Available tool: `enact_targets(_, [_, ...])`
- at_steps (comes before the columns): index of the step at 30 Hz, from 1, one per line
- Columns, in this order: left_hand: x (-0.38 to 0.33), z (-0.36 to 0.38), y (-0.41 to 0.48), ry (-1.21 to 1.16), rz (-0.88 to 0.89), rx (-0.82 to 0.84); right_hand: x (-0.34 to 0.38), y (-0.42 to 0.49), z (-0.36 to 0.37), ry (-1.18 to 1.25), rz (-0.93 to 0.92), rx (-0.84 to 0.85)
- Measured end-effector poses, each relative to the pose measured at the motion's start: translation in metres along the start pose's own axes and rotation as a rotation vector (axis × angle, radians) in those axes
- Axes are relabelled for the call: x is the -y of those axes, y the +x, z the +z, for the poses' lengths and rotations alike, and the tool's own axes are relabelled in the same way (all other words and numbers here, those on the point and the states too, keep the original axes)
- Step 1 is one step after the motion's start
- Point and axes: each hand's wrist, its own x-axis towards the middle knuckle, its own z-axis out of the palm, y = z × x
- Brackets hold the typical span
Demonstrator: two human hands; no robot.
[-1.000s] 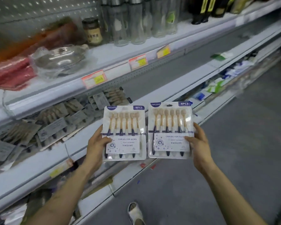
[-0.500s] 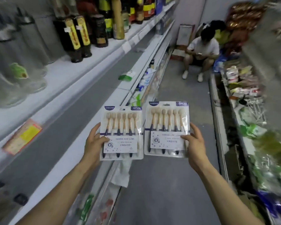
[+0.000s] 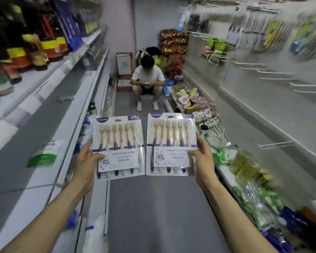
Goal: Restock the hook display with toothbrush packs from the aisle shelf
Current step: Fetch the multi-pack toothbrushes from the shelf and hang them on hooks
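I hold two blister packs of toothbrushes upright in front of me over the aisle floor. My left hand (image 3: 86, 161) grips the left toothbrush pack (image 3: 118, 147) by its lower left edge. The right toothbrush pack (image 3: 171, 143) is gripped at its right edge by my right hand (image 3: 202, 157). The packs sit side by side and nearly touch. On the right wall, the hook display (image 3: 274, 73) shows several bare white hooks, with blurred hanging goods above them.
A person (image 3: 147, 79) sits crouched at the far end of the aisle beside stacked goods. The left shelf (image 3: 49, 110) carries bottles above and a green pack. Low shelving on the right (image 3: 244, 179) is crowded with packaged goods. Grey floor runs between.
The view has swung right, from the left shelving to down the aisle and the hook wall. Both hands keep the same grip on the packs.
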Motion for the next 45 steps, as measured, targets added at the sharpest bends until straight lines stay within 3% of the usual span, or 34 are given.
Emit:
enact_targets(12, [-0.044,0.206,0.262,0.047,0.077,0.374,0.073,0.192,0.012,-0.035,-0.150,-0.330])
enact_targets(25, [-0.078,0.439,0.413,-0.012,0.026,0.832,0.143,0.291,-0.012,0.019,-0.293,-0.809])
enact_targets(33, [-0.071,0.557,0.483,-0.013,0.057,0.973,0.157,0.385,-0.032,0.024,-0.339,-0.911])
enact_targets(45, [-0.087,0.694,0.627,-0.051,0.074,1.021,0.211,0.584,-0.020,-0.003,-0.437,-0.869])
